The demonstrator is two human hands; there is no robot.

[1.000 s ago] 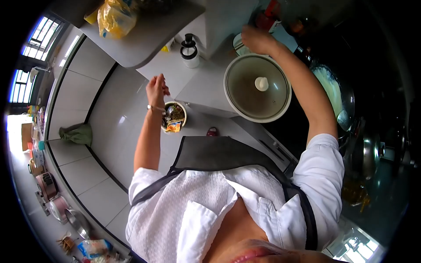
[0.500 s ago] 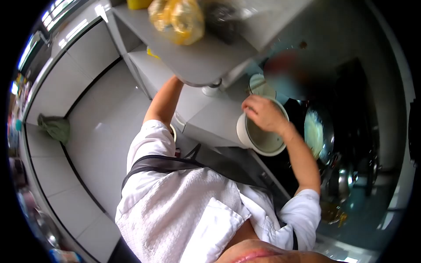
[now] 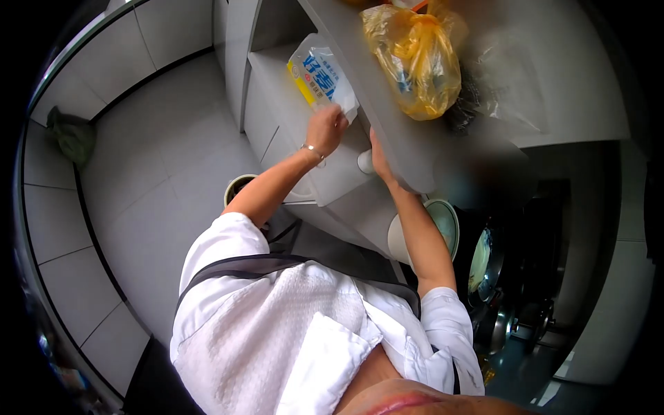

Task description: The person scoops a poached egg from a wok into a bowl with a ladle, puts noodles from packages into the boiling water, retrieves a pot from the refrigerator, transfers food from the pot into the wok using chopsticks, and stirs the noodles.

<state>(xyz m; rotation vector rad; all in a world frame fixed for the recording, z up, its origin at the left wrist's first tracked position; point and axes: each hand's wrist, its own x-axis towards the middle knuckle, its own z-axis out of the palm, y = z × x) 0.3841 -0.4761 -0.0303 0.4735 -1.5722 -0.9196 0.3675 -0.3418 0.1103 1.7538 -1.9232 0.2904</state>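
Note:
A clear and white plastic packet with large blue lettering and a yellow edge [image 3: 319, 72] lies on the lower shelf. My left hand [image 3: 328, 129] is closed at its near end, fingers curled against the plastic. My right hand [image 3: 378, 153] is beside a small white round object [image 3: 365, 162], under the edge of the upper shelf, which hides most of its fingers. What it touches there I cannot make out. Below my right forearm stands a cream-coloured pot [image 3: 400, 238], partly covered by the arm.
The grey upper shelf [image 3: 391, 149] overhangs both hands and bears a knotted yellow plastic bag [image 3: 422, 66]. A pan with pale contents [image 3: 480, 263] is on the dark stove at right. A round bin [image 3: 235, 187] stands by my left arm; a green cloth [image 3: 71, 136] lies farther left.
My right hand has left the pot's mouth and moved under the shelf edge. My left hand, hidden before, now shows at the packet. The view has shifted left.

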